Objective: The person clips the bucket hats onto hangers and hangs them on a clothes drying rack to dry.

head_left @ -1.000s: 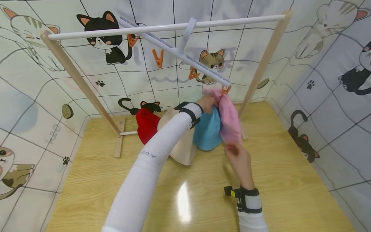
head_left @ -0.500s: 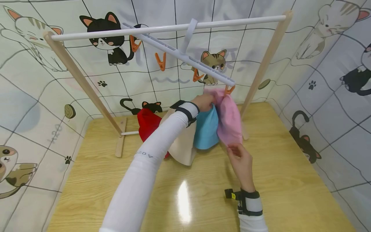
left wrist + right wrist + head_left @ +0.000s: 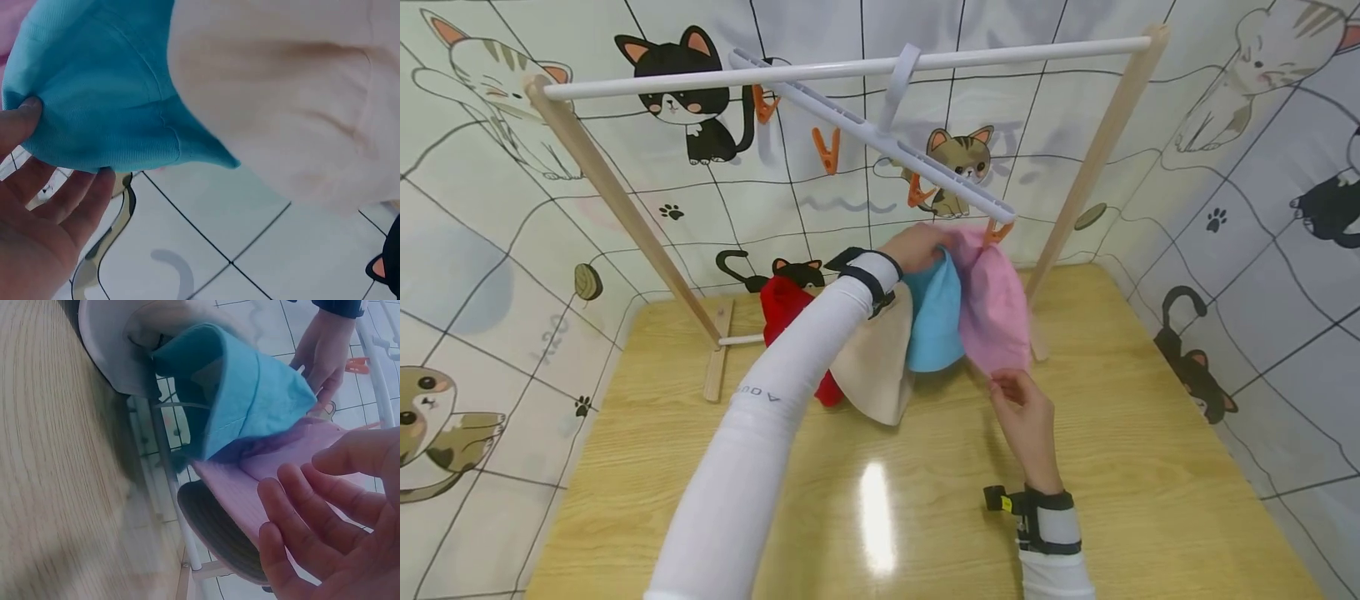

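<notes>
My left hand (image 3: 917,247) pinches the top edge of a blue bucket hat (image 3: 937,321); in the left wrist view the thumb lies on the near side of the fabric and the other fingers behind it. Just right of it, a pink bucket hat (image 3: 996,304) hangs from an orange clip (image 3: 997,233) at the near end of a white hanger (image 3: 880,140). My right hand (image 3: 1024,412) is at the pink hat's lower brim, its fingers loosely bent in the right wrist view. Left of the blue hat are a beige hat (image 3: 876,362) and a red hat (image 3: 784,308), partly hidden behind my left arm.
The hanger hooks over the white rail (image 3: 700,82) of a wooden rack (image 3: 625,212) and slants toward me. More orange clips (image 3: 826,152) dangle from it. The rack stands on a wooden table (image 3: 955,500), with cat-patterned walls behind and beside it.
My left hand has moved slightly left and up with the blue hat, opening a little distance from the pink hat. The right hand stays near the pink brim. The view has shifted slightly.
</notes>
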The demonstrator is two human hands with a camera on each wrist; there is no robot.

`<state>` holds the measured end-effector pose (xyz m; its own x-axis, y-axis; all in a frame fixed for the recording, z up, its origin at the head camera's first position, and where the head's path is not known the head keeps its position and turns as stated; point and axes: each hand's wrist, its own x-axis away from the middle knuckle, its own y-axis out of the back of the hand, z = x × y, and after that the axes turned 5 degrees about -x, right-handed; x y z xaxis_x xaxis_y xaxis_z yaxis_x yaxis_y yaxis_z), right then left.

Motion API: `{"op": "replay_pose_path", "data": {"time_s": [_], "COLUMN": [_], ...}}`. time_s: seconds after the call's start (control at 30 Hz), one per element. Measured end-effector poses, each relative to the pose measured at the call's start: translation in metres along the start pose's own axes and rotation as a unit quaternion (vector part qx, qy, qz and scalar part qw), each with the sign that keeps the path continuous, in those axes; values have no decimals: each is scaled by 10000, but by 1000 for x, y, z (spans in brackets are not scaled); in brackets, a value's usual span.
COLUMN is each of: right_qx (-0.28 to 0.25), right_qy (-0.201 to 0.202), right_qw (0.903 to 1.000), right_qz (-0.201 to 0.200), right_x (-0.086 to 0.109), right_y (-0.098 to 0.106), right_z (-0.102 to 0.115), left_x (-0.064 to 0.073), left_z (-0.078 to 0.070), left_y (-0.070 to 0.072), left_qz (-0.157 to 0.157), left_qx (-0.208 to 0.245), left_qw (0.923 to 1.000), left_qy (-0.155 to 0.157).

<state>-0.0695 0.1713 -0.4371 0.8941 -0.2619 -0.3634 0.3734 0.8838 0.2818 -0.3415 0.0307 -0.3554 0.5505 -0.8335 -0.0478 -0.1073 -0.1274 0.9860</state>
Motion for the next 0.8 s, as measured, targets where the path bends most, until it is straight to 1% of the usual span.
{"op": "replay_pose_path", "data": {"time_s": [0.07, 0.17, 0.2, 0.33, 0.53, 0.67, 0.8], "right_qx": [17, 83, 105, 264, 338, 301, 218], "right_qy": [-12, -44, -64, -96, -210, -231, -198], "right_qw": [10000, 9999, 9999, 9996, 9992, 9992, 9995], "right_qz": [-9, -53, -62, -67, -102, -102, -87], "right_x": [0, -1, -1, -1, -3, -3, -2], "right_y": [0, -1, -1, -2, -1, -1, -2], "right_z": [-11, -30, -35, -35, -34, -34, -34], "left_x": [4, 11, 13, 23, 33, 37, 41], "left_z": [2, 3, 4, 8, 11, 16, 21], "left_y": [6, 14, 16, 20, 27, 27, 29], "left_qz": [5, 60, 19, -208, -463, -607, -763], "left_qx": [82, 195, 251, 260, 330, 350, 422], "left_qw": [10000, 9995, 9994, 9988, 9957, 9932, 9917], "left_qy": [55, 226, 253, 366, 736, 935, 941]}}
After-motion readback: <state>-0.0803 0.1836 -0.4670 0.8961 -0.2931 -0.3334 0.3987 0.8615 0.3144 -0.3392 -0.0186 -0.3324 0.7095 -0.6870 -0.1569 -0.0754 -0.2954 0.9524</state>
